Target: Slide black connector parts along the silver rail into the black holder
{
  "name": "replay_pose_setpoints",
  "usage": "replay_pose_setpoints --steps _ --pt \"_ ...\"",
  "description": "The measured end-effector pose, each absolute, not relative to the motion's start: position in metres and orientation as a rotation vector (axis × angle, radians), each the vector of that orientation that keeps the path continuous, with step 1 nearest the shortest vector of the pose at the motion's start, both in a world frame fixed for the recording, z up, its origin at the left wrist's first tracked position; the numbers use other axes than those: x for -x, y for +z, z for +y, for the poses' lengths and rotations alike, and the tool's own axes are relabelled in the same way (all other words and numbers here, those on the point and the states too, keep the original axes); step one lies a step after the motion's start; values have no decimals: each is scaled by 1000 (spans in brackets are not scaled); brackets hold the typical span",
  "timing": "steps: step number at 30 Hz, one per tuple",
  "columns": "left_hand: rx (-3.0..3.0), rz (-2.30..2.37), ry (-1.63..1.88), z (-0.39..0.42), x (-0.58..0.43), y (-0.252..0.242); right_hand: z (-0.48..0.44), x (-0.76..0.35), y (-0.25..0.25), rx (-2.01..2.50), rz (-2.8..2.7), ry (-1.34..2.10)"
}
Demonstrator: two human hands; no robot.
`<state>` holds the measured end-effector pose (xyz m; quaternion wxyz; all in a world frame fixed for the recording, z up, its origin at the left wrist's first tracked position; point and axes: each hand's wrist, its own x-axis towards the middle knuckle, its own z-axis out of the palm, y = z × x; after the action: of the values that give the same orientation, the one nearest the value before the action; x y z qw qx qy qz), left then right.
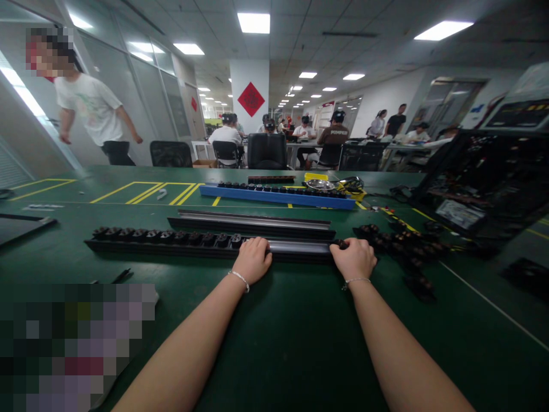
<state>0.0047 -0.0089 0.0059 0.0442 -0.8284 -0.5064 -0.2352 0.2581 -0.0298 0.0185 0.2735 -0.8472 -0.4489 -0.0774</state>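
A long black rail (295,247) lies across the table in front of me, with a row of round-topped black socket modules (163,236) seated along its left part. Beside the last module in that row, my left hand (254,262) is closed over the rail, fingertips hidden on its far side. My right hand (355,258) is closed at the rail's right end. It pinches a small black socket module (341,244), mostly covered by the fingers. Between the two hands the rail's grey, shiny inner channel shows bare.
Behind lie a second black rail (257,221) and a blue rail (274,197) bearing black modules. Loose black modules (398,243) are heaped at right, near a dark rack (472,183). A metal dish (319,184) sits farther back. A blurred-out item (107,332) lies front left.
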Motion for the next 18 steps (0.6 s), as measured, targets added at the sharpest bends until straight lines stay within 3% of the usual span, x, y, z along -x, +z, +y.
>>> replay_pose_setpoints --steps 18 --pt "2531 -1533 -715 -9 -4 6 -33 -275 21 2315 -1132 -226"
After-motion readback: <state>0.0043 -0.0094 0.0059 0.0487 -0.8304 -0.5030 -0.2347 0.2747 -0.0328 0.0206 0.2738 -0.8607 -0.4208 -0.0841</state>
